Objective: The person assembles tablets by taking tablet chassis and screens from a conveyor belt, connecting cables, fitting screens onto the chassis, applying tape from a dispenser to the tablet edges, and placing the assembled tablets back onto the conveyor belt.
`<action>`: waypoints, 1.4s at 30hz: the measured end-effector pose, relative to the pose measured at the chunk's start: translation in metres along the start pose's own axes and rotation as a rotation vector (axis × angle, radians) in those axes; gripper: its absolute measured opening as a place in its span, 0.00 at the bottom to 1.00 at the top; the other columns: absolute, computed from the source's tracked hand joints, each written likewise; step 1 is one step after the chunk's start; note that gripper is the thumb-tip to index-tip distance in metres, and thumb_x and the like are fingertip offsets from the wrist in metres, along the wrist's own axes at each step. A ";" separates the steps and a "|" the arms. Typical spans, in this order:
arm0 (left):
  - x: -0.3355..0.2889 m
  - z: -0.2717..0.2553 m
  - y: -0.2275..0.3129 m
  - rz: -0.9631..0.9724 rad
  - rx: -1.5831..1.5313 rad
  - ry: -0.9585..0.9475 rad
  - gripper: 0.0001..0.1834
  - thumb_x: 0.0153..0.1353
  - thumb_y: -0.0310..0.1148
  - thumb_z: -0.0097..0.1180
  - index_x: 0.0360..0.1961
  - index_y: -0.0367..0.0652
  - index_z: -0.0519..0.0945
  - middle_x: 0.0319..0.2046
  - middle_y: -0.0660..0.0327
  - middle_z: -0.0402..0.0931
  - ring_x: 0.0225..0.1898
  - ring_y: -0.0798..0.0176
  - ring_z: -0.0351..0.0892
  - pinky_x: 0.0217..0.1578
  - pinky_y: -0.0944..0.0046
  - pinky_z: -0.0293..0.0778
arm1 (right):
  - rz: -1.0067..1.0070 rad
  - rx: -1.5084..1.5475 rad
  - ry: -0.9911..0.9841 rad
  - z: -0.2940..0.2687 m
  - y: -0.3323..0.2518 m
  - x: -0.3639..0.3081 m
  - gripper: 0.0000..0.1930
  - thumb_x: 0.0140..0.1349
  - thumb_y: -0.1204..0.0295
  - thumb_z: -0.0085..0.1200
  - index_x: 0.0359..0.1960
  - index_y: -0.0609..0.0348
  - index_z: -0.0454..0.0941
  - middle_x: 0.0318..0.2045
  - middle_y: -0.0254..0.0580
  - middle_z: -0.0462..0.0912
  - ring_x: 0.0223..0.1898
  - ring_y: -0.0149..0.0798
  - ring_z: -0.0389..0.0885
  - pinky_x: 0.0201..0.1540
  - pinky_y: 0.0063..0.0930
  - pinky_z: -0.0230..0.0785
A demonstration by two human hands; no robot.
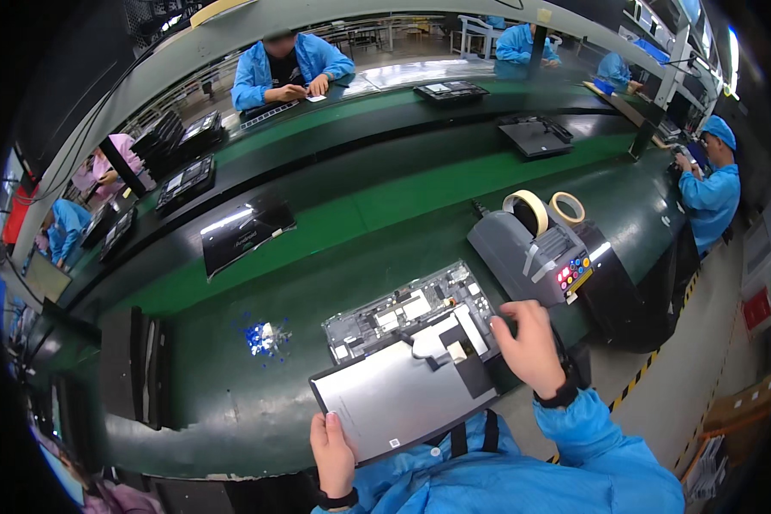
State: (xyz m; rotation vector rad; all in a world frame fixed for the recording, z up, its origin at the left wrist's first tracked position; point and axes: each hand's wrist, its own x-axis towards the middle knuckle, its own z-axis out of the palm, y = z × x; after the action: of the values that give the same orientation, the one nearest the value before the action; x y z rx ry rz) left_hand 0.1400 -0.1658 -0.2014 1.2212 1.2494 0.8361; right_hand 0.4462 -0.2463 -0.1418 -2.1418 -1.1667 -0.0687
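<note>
My left hand (332, 452) grips the lower left corner of a tablet screen panel (398, 398), with the thumb on top. The panel lies tilted, its silver back facing up, and a black flex cable (426, 354) bends from its upper edge. Beyond it lies an opened tablet body (385, 315) with exposed boards and silver parts, its near side covered by the panel. My right hand (531, 349) hovers at the right end of the tablet body, thumb and forefinger apart, with nothing visible between them. Its other fingers are partly hidden.
A grey tape dispenser (522, 244) with lit buttons stands right; a tape roll (567, 207) sits behind it. Blue and silver scraps (265, 339) lie left, near black foam blocks (133, 367). A black panel (247, 233) and a dark device (535, 135) rest farther off. Co-workers sit around.
</note>
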 end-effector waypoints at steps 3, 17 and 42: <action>-0.012 0.008 0.008 0.004 -0.067 0.069 0.14 0.70 0.36 0.41 0.33 0.37 0.70 0.22 0.69 0.65 0.24 0.77 0.60 0.26 0.72 0.60 | 0.241 0.316 -0.029 -0.013 -0.010 -0.022 0.12 0.58 0.68 0.56 0.35 0.66 0.76 0.28 0.49 0.78 0.30 0.42 0.79 0.34 0.33 0.70; 0.019 0.001 0.055 0.589 0.640 0.362 0.16 0.59 0.26 0.53 0.48 0.32 0.72 0.45 0.50 0.72 0.45 0.54 0.73 0.46 0.58 0.69 | 0.498 1.025 -0.459 0.023 -0.026 -0.031 0.12 0.69 0.68 0.45 0.36 0.67 0.73 0.28 0.31 0.77 0.31 0.22 0.71 0.33 0.18 0.66; 0.101 0.032 0.104 0.131 0.486 -0.353 0.09 0.57 0.32 0.61 0.30 0.35 0.78 0.24 0.66 0.76 0.26 0.74 0.73 0.28 0.73 0.70 | 0.518 1.229 -0.476 0.033 -0.015 -0.024 0.11 0.69 0.70 0.46 0.42 0.68 0.74 0.33 0.34 0.80 0.33 0.22 0.74 0.36 0.18 0.69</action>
State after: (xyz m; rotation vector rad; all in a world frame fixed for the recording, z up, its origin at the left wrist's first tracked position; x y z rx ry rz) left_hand 0.2053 -0.0548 -0.1274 1.7694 1.1193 0.3852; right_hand 0.4119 -0.2391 -0.1670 -1.2456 -0.5376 1.1322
